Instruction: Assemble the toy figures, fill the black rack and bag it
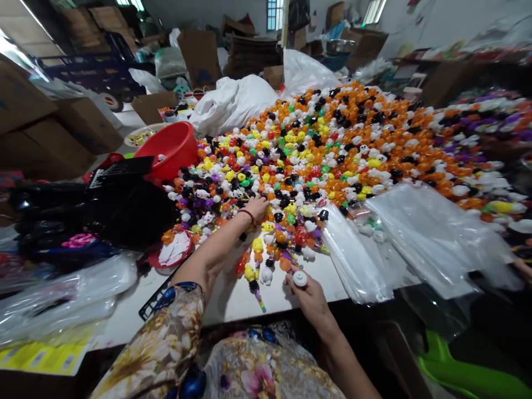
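The left hand (pixel 256 206) reaches into the near edge of the toy pile (pixel 332 144), fingers curled down among the pieces; whether they have closed on one cannot be told. The right hand (pixel 305 291) pinches a white toy (pixel 300 279) between thumb and fingers at the table (pixel 233 299) edge, beside a short row of toys (pixel 260 266) laid out. To pick cleanly, the left hand does best taking one piece from the loose edge, not dragging neighbours, while the right keeps its toy upright. Clear bags (pixel 415 238) lie just to the right.
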`<state>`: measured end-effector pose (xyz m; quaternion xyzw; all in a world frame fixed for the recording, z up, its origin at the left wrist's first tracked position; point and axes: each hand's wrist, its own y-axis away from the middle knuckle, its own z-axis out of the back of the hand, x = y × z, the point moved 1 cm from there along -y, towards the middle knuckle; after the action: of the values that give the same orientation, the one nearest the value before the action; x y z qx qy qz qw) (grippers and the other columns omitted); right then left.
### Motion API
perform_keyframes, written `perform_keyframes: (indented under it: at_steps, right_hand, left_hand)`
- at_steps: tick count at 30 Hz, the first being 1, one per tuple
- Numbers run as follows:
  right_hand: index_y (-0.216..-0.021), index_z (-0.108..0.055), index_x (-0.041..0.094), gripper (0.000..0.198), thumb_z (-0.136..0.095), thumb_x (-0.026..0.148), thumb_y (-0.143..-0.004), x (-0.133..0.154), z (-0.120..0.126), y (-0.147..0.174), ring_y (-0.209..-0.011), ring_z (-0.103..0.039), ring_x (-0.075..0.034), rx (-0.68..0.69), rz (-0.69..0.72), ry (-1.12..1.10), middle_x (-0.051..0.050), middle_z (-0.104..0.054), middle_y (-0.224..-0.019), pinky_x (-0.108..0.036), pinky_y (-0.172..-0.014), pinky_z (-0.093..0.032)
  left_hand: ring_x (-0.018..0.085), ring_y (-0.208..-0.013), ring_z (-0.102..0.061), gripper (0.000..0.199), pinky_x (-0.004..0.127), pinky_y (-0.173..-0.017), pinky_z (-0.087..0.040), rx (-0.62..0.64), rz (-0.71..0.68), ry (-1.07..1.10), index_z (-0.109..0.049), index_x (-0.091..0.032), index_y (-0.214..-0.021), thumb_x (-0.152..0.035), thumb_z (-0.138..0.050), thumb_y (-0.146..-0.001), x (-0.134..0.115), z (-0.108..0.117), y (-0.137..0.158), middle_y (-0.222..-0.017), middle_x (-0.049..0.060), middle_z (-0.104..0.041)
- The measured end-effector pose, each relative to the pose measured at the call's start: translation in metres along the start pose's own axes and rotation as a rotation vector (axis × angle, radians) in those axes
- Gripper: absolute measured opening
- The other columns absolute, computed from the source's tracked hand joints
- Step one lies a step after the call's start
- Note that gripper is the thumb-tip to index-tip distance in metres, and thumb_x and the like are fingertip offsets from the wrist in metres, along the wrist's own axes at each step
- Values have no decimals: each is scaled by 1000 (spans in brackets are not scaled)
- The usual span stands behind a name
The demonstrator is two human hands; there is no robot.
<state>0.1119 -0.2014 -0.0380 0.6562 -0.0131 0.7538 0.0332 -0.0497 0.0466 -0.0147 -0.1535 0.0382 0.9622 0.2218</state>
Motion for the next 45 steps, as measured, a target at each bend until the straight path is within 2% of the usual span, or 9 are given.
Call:
perform_keyframes:
  at_steps: [4, 7, 10, 13, 17, 27, 32, 39, 45]
  right_hand:
    - [-106, -73, 13, 48, -64, 52, -79, 4, -3, -1, -64, -65, -19, -50, 37, 5, -8, -73, -75, -30, -57, -55]
    - [-104, -73, 15, 41, -66, 48, -80, 11, -1, -2, -63, -66, -19, -55, 59, 9, -6, -74, -74, -30, -58, -56]
    - [-95, -76, 20, 28, -68, 42, -80, 21, 1, -4, -79, -70, -21, -53, 157, 38, -7, -76, -89, -35, -75, -59]
    - [-97, -77, 24, 23, -66, 39, -84, 32, -3, -6, -86, -69, -21, -49, 235, 78, -6, -76, -95, -36, -81, -57]
    - [-99, -77, 26, 21, -65, 37, -86, 38, -14, -6, -84, -67, -19, -24, 290, 121, -5, -74, -90, -33, -80, -55]
    - [-98, -76, 24, 23, -61, 40, -90, 43, -25, 5, -81, -65, -19, 78, 324, 224, -5, -72, -87, -31, -73, -54]
    - [-96, -76, 24, 22, -63, 40, -89, 49, -24, 8, -79, -66, -19, 99, 325, 248, -5, -72, -87, -31, -71, -54]
    - [-92, -77, 23, 24, -69, 43, -82, 46, -29, 10, -77, -69, -20, 139, 214, 174, -6, -75, -85, -31, -70, -57]
    - [-86, -76, 19, 30, -71, 47, -77, 37, -41, 16, -77, -69, -21, 129, 20, 42, -7, -76, -85, -32, -71, -56]
  left_hand:
    - [25, -104, -55, 32, 37, -91, -45, -89, 14, 165, -59, -15, -117, -25, -51, -88, -3, 9, 26, -110, 12, -62]
    - [18, -86, -57, 39, 30, -77, -48, -118, -23, 660, -54, -17, -123, -37, -48, -90, -8, 12, 71, -97, 5, -61]
    - [14, -75, -52, 38, 26, -68, -46, -76, -26, 1014, -55, -19, -111, -43, -57, -81, -14, 10, 125, -92, 1, -57]
    - [13, -72, -50, 32, 26, -67, -44, -2, 34, 1111, -56, -20, -100, -43, -57, -79, -18, 4, 170, -86, 0, -56]
    - [13, -69, -47, 35, 25, -64, -40, 63, 130, 1169, -58, -19, -102, -46, -56, -79, -20, -7, 205, -80, -1, -55]
    - [13, -68, -44, 42, 25, -64, -38, 49, 172, 1374, -55, -19, -95, -57, -57, -78, -29, -20, 231, -79, -1, -51]
    - [14, -67, -44, 46, 26, -64, -38, 58, 143, 1357, -54, -20, -95, -63, -55, -81, -34, -20, 234, -78, -1, -52]
    - [13, -66, -42, 47, 27, -64, -38, 68, 97, 1117, -52, -20, -93, -66, -46, -87, -44, -11, 240, -71, -3, -47]
    - [14, -71, -43, 49, 27, -67, -38, 102, 165, 1122, -49, -20, -87, -68, -42, -88, -51, -14, 247, -75, -2, -46]
